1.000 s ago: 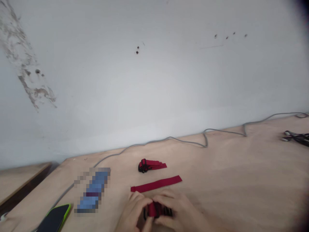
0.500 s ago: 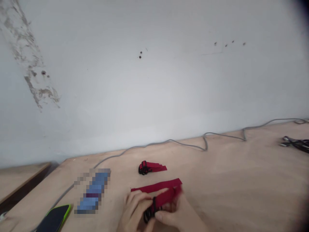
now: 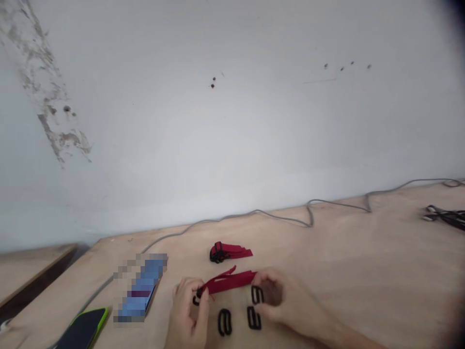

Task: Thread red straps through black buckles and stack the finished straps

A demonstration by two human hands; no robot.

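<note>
Between my hands, red straps [image 3: 232, 282] lie on the wooden table. My left hand [image 3: 191, 308] pinches the left end of the red strap, where part of a black buckle [image 3: 196, 297] shows. Curled around the right end is my right hand [image 3: 278, 298], its thumb and fingertips at a black buckle [image 3: 257, 294]; whether it grips the strap too is unclear. Two more black buckles lie loose on the table, one [image 3: 224, 322] below the strap and one [image 3: 254, 318] beside my right thumb. Farther back rests a red strap bundle [image 3: 232, 251] with black buckles at its left end.
A phone with a green edge [image 3: 83, 329] lies at the lower left, beside a pixelated blue object [image 3: 141, 291]. A grey cable [image 3: 232, 215] runs along the wall side of the table [image 3: 345, 271]. Black cables [image 3: 448, 216] lie at the right edge.
My hands have moved apart. The buckles earlier bunched between them now lie separately on the table, and the held red strap has come down beside the other one.
</note>
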